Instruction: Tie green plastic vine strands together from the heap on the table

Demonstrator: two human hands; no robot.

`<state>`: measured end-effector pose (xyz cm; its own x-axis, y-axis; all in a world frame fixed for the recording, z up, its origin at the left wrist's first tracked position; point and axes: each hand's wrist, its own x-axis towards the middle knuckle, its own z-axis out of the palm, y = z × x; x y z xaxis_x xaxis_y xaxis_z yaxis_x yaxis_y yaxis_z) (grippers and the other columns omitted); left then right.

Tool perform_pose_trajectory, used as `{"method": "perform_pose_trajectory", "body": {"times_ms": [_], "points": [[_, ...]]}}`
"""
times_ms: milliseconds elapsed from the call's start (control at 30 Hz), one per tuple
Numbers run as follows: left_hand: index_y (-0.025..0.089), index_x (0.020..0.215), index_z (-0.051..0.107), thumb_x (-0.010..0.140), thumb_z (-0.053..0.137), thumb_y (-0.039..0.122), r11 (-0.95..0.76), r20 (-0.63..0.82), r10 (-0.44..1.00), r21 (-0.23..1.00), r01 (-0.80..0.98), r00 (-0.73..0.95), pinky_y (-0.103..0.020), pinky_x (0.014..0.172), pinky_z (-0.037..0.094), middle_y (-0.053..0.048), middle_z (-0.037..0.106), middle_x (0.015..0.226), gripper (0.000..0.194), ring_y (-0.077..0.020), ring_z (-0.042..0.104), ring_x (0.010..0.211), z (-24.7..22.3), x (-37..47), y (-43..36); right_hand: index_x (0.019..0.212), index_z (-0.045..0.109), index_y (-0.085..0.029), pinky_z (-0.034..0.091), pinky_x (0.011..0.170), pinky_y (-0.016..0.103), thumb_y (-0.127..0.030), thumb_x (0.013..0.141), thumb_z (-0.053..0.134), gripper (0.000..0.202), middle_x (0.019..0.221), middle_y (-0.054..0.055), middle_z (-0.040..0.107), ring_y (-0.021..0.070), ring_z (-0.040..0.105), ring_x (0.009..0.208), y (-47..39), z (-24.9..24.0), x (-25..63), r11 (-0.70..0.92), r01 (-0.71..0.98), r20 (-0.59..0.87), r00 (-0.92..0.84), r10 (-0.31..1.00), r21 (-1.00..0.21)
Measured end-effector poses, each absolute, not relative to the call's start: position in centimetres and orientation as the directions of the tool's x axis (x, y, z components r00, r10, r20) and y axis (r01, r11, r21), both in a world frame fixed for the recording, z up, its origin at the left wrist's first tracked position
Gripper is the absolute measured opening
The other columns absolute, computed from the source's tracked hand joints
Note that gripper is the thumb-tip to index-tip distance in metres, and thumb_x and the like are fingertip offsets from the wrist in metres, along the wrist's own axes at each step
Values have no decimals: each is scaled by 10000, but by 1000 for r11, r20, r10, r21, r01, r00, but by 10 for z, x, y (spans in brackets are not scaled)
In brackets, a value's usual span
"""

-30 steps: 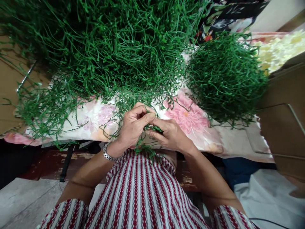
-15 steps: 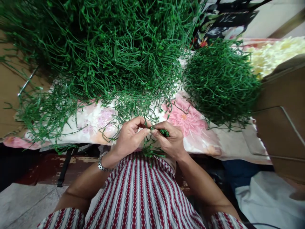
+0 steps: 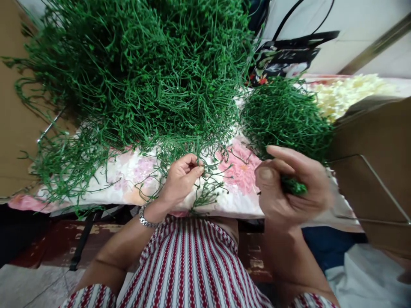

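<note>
My left hand (image 3: 183,177), wearing a metal watch, is closed in a pinch on a thin green branched stem (image 3: 208,194), which hangs from the fingertips over the table's front edge. To the right, my right hand (image 3: 293,188) is raised towards the camera and partly blurred. Its fingers are curled around a small clump of green bits (image 3: 293,186) in the palm. Beyond both hands lies a large tangled heap of green stems (image 3: 144,81). A smaller heap of green stems (image 3: 285,115) is just behind my right hand.
A floral cloth (image 3: 128,171) covers the table. Cardboard stands on the left (image 3: 16,141), and a cardboard box (image 3: 375,171) is on the right. Pale yellow petals (image 3: 353,94) and a black floral bag (image 3: 282,60) are at the back right.
My right hand has moved away from my left, to the right and up towards the camera. My left hand stays pinched near the same spot. The view has shifted slightly.
</note>
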<state>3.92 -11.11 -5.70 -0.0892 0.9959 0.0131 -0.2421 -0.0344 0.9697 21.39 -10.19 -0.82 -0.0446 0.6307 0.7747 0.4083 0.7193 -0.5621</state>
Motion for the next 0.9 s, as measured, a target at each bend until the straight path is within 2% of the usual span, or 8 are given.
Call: {"method": "perform_pose_trajectory", "body": {"times_ms": [67,133,267,400,600,667,767,900], "points": [[159,701,534,706,583,118,-70,49,995,964,-255,-85,-172,548,421,47,481,650,64,-59,475,561,-55,45,-104,1048,623,-244,470,620,266,-115,789,588,291,835,20,656,120,572,643,-94,2,209,782,412,788,-206,580,-468],[165,695,513,712,570,128,-78,62,996,961,-265,-67,-173,482,407,53,462,626,70,-58,451,503,-53,49,-98,947,634,-192,474,664,272,-136,818,558,160,827,41,653,138,587,724,-81,2,202,799,417,709,-390,588,-433],[165,706,526,727,563,151,-98,89,995,976,-197,-54,-158,388,283,64,411,582,44,-39,323,430,-52,52,-90,902,623,-143,466,660,247,-216,860,528,127,808,45,638,123,582,731,-56,-16,197,719,377,482,-552,681,-584],[156,681,522,731,564,158,-136,130,990,985,-102,-63,-166,423,253,62,402,583,65,-37,284,456,-53,52,-88,923,609,-152,453,660,238,-273,846,561,151,846,36,636,113,578,726,-54,-37,200,637,306,446,-506,738,-708],[157,622,468,741,557,195,-157,155,983,988,-8,-93,-179,450,251,56,398,569,153,-53,319,492,-56,56,-91,897,584,-168,442,656,236,-299,823,588,151,799,14,613,116,568,716,-71,-54,193,582,322,475,-356,805,-747],[157,634,477,747,539,188,-156,157,986,988,15,-53,-184,460,268,50,425,573,132,-58,345,498,-55,53,-93,845,571,-161,426,611,225,-273,843,555,114,731,6,589,107,545,656,-74,-56,191,600,367,501,-334,798,-711],[156,648,490,751,512,172,-186,182,982,969,160,42,-194,480,277,54,396,551,107,-66,346,503,-50,46,-96,762,545,-151,395,561,230,-216,856,503,122,639,6,539,110,500,595,-73,-56,196,710,428,566,-428,705,-560],[149,630,494,725,496,147,-238,174,954,933,270,243,-203,517,285,46,410,559,94,-77,362,537,-43,36,-98,787,552,-148,399,570,239,-143,829,492,73,663,28,560,130,512,639,-66,-53,208,881,284,587,-663,466,-378]]}}
